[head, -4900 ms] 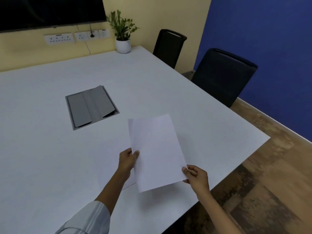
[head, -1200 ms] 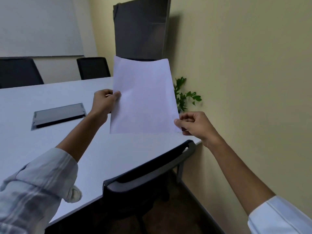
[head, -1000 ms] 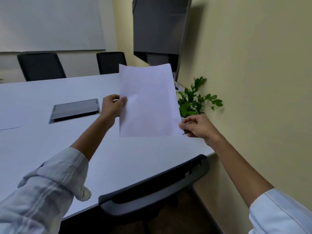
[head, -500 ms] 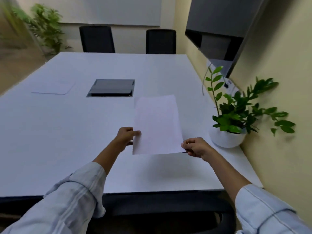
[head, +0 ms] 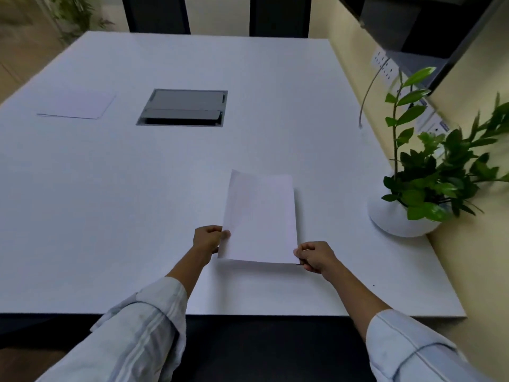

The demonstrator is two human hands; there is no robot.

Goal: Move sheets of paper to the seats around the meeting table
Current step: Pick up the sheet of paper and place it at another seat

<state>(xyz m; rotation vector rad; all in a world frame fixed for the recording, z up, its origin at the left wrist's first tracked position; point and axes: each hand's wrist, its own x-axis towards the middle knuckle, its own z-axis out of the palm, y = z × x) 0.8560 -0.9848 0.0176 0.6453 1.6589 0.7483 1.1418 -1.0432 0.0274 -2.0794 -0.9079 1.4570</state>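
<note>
Sheet (head: 260,219) held low over the near part of the white table (head: 110,205), between both hands. Left hand (head: 208,238) pinches its lower left edge; right hand (head: 315,256) pinches its lower right corner. A second sheet (head: 78,104) lies flat at far left, beside the grey hatch (head: 183,107). Potted plant (head: 429,186) stands at right.
</note>
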